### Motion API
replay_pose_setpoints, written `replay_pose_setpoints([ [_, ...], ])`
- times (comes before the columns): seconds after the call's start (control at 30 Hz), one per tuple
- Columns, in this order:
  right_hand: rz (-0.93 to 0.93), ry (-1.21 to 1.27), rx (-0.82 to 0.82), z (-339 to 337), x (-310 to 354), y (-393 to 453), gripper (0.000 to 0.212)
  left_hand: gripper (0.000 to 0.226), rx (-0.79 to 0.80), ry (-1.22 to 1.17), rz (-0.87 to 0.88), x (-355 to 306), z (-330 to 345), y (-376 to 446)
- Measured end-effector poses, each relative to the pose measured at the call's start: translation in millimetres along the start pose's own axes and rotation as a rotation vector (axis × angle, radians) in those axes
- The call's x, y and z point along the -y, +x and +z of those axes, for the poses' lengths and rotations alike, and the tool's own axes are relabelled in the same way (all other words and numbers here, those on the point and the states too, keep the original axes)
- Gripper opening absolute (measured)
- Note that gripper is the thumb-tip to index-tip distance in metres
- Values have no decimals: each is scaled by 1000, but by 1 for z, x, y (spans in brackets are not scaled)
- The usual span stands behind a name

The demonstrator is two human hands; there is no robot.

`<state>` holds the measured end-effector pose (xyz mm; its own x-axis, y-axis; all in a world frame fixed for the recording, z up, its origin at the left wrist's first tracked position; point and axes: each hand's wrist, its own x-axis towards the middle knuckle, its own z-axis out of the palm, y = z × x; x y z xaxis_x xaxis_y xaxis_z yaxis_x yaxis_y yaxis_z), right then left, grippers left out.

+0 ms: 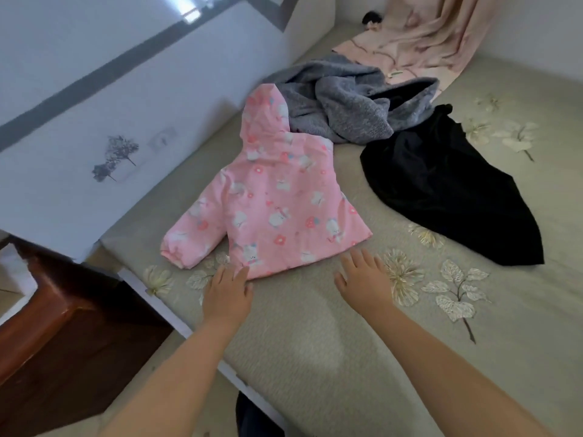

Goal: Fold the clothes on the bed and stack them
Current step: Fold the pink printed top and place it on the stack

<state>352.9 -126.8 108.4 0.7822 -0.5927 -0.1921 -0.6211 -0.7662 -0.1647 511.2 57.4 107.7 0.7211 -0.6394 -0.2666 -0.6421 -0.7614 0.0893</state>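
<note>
A big bed with a pale green cover stitched with flowers and leaves [347,342] fills most of the view. On the far side a crumpled grey fuzzy top [340,105] lies in a heap, and a long pale pink cloth [419,42] hangs down onto the bed behind it. A black cloth garment [448,187] lies spread out on the right, its top edge touching the grey one. In the middle lies a small pink hooded jacket with white bunnies and flowers [277,197], spread flat with its back up, the hood resting on the grey top and one sleeve sticking out to the left. A dark brown wooden table [63,326] stands beside the bed on the left. The left hand [227,290] has straight, relaxed fingers that touch the bottom edge of the jacket. The right hand [366,279] is flat on the cover with fingers spread, just beside the jacket's bottom edge, holding nothing.
</note>
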Motion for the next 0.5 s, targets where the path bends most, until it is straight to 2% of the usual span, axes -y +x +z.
replay_pose_setpoints([
  [0.17, 31, 26, 170, 46, 67, 80, 53, 44, 81, -14, 38, 61, 33, 86],
  [0.27, 42, 42, 240, 78, 115, 138, 57, 48, 112, -104, -23, 105, 50, 134],
  [0.4, 111, 61, 246, 122, 191, 206, 68, 54, 125, -100, -144, 165, 68, 174],
  [0.43, 151, 63, 231, 133, 207, 217, 65, 55, 152, -97, -180, 179, 73, 180],
  [0.5, 201, 49, 204, 149, 228, 232, 44, 57, 178, -120, -201, 200, 81, 185],
])
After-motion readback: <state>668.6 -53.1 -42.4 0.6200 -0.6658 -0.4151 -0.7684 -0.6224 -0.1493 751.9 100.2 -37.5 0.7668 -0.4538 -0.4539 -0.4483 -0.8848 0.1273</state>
